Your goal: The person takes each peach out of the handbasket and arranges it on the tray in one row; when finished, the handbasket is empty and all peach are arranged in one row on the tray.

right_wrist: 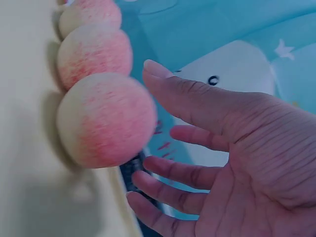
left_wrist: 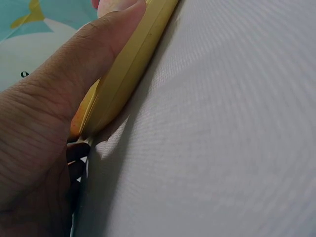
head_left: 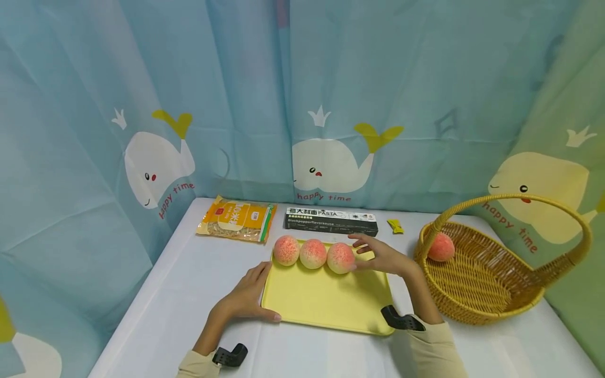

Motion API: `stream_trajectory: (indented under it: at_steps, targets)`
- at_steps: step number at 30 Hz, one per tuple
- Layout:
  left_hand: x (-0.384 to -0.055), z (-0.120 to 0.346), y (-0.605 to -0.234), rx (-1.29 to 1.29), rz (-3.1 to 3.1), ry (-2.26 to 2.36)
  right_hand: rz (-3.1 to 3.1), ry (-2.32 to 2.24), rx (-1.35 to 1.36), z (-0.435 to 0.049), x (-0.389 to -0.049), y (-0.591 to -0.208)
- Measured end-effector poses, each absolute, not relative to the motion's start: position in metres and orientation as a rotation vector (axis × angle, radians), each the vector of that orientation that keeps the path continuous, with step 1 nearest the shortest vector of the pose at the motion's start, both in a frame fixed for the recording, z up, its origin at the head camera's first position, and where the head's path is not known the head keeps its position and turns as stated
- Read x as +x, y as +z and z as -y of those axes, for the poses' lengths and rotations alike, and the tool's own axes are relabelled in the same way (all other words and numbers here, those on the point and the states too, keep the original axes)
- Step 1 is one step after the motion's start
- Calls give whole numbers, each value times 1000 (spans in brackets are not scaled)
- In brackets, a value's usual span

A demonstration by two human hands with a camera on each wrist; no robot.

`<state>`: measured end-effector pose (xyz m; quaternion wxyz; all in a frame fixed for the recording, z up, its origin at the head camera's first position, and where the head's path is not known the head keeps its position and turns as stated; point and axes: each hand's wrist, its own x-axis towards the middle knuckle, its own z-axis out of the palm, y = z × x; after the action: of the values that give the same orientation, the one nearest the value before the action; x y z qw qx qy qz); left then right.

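Three pink-and-cream peaches stand in a row along the far edge of a yellow tray (head_left: 326, 299): a left peach (head_left: 286, 250), a middle peach (head_left: 313, 254) and a right peach (head_left: 341, 258). My left hand (head_left: 248, 294) holds the tray's near left corner, its thumb (left_wrist: 111, 37) at the rim; some of its fingers are hidden behind the tray. Beside the right peach is my right hand (head_left: 383, 257), fingers spread and slightly bent. In the right wrist view, the thumb (right_wrist: 182, 96) comes close to this peach (right_wrist: 106, 121), and nothing lies in the palm.
A wicker basket (head_left: 482, 312) with a tall handle stands at the right, one peach (head_left: 441, 247) inside it. Behind the tray lie a dark pasta box (head_left: 331, 221) and a small yellow packet (head_left: 395, 226). An orange grain bag (head_left: 238, 219) lies at the back left.
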<state>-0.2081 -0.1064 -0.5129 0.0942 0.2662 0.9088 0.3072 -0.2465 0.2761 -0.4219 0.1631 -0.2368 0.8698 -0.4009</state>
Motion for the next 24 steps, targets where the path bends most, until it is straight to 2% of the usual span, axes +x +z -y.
stream_trajectory:
  at_steps: [14,24]
  targets:
    - [-207,106,-514,802,-2696,921,-2442,-1019,-792,-297,-206,-373]
    - [-208,106,-513,798,-2698,922,-2411,-1031,-790,-329,-189,-359]
